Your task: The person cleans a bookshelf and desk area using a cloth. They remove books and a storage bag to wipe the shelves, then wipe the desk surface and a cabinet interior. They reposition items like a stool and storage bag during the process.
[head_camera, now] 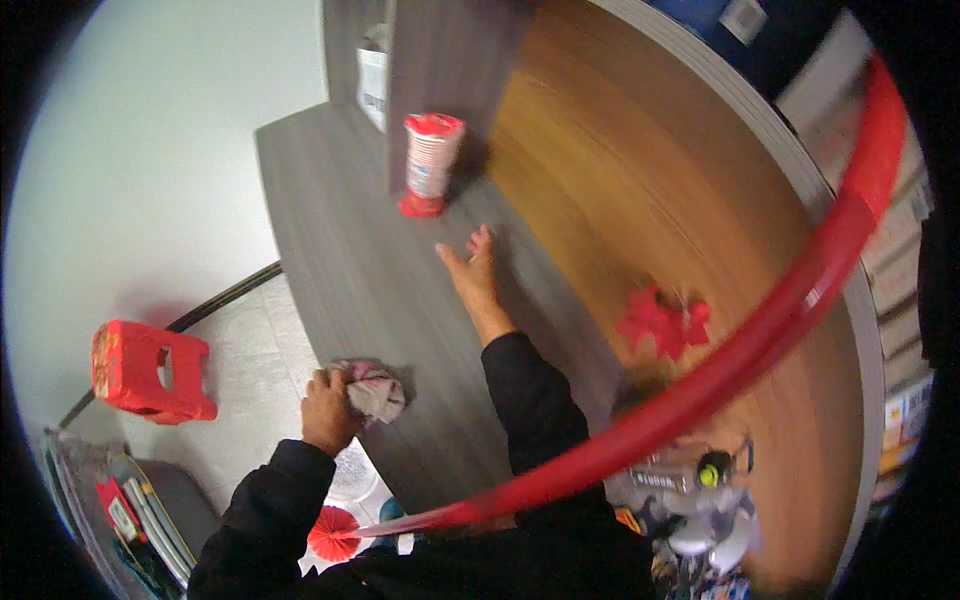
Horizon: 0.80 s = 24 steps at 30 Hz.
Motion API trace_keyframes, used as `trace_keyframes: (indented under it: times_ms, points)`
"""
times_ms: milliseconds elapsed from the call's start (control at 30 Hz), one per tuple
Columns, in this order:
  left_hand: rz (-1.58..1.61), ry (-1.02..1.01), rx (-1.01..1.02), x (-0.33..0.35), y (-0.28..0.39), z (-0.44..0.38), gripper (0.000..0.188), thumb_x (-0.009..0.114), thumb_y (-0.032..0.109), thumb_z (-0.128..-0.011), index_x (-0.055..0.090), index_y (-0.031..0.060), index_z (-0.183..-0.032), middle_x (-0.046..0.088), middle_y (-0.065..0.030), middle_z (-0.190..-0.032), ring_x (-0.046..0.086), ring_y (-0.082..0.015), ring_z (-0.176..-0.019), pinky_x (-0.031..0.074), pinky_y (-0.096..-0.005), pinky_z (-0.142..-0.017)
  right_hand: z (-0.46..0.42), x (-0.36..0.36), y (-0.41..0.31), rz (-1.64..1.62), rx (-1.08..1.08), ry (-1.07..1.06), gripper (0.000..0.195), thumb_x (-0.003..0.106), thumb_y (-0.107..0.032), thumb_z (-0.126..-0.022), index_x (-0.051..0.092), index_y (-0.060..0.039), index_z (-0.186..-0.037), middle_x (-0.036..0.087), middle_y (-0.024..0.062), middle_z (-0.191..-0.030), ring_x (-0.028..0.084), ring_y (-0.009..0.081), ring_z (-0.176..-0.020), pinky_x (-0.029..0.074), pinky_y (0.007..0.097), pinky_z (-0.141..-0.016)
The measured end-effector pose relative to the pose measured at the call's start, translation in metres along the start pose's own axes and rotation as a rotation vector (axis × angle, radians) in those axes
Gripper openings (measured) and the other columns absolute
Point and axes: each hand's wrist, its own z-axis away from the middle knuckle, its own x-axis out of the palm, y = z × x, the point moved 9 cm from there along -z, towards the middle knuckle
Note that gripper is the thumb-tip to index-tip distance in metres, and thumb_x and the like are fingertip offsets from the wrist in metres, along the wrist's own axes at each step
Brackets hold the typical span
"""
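Note:
My left hand (328,412) grips a crumpled, light-coloured cloth (377,393) with pinkish patches at the left edge of a grey wood-grain shelf board (427,322). My right hand (474,279) reaches over the middle of that board, thumb and fingers apart, with nothing in it. Just beyond its fingertips a wrapped stack of paper cups (432,166), red at both ends, stands on the board. The stack is beside an upright grey panel (442,67) and apart from my hand.
A red curved band (675,394) crosses the view close to the camera. On the right, red artificial leaves (660,322) lie on a brown wooden surface (600,172), with several mixed items nearer me. A red plastic stool (154,371) stands on the tiled floor at left.

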Motion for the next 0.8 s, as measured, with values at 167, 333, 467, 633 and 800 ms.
trace_keyframes:
  times_ms: [167, 333, 467, 633, 800]
  points:
    - [-0.046, 0.007, -0.02, 0.01, -0.008, -0.001, 0.065, 0.083, 0.02, -0.062, 0.049, 0.008, -0.115, 0.049, -0.018, -0.113, 0.053, -0.0382, -0.104, 0.05, -0.0482, -0.079, 0.118, -0.13, -0.017, -0.155, 0.086, 0.09, 0.08, 0.075, -0.017, -0.08, 0.029, -0.0021, -0.143, 0.044, 0.017, -0.138, 0.047, 0.024, -0.122, 0.045, 0.0354, -0.097]
    - [-0.052, 0.05, 0.048, 0.008, 0.004, -0.008, 0.064, 0.083, 0.019, -0.061, 0.05, 0.0079, -0.115, 0.049, -0.0185, -0.112, 0.054, -0.038, -0.102, 0.051, -0.0474, -0.079, 0.188, -0.259, 0.091, 0.025, 0.217, 0.325, 0.074, 0.072, -0.016, -0.083, 0.029, -0.0018, -0.141, 0.042, 0.0183, -0.137, 0.053, 0.0244, -0.112, 0.05, 0.0351, -0.083]
    - [-0.052, 0.047, 0.019, 0.007, -0.004, -0.005, 0.065, 0.082, 0.018, -0.06, 0.05, 0.0076, -0.116, 0.05, -0.0193, -0.113, 0.055, -0.0381, -0.103, 0.051, -0.047, -0.081, 0.258, -0.28, 0.066, -0.144, 0.47, 0.438, 0.071, 0.072, -0.016, -0.083, 0.032, -0.0034, -0.14, 0.046, 0.0153, -0.132, 0.055, 0.0211, -0.106, 0.049, 0.0315, -0.078]
    - [-0.051, 0.046, 0.017, 0.011, -0.006, -0.007, 0.067, 0.084, 0.019, -0.059, 0.05, 0.0086, -0.116, 0.05, -0.0203, -0.116, 0.055, -0.0389, -0.104, 0.052, -0.0477, -0.08, 0.313, -0.34, 0.066, 0.009, 0.534, 0.529, 0.068, 0.071, -0.017, -0.083, 0.034, -0.0073, -0.138, 0.051, 0.0109, -0.128, 0.056, 0.0185, -0.103, 0.051, 0.0307, -0.07]
    - [-0.044, 0.064, 0.019, 0.01, -0.008, -0.005, 0.068, 0.084, 0.019, -0.059, 0.05, 0.0111, -0.117, 0.05, -0.018, -0.114, 0.055, -0.0392, -0.104, 0.052, -0.0479, -0.08, 0.287, -0.355, 0.049, 0.002, 0.206, 0.546, 0.08, 0.074, -0.011, -0.079, 0.024, -0.0028, -0.142, 0.036, 0.0137, -0.141, 0.045, 0.0244, -0.124, 0.042, 0.0354, -0.099]
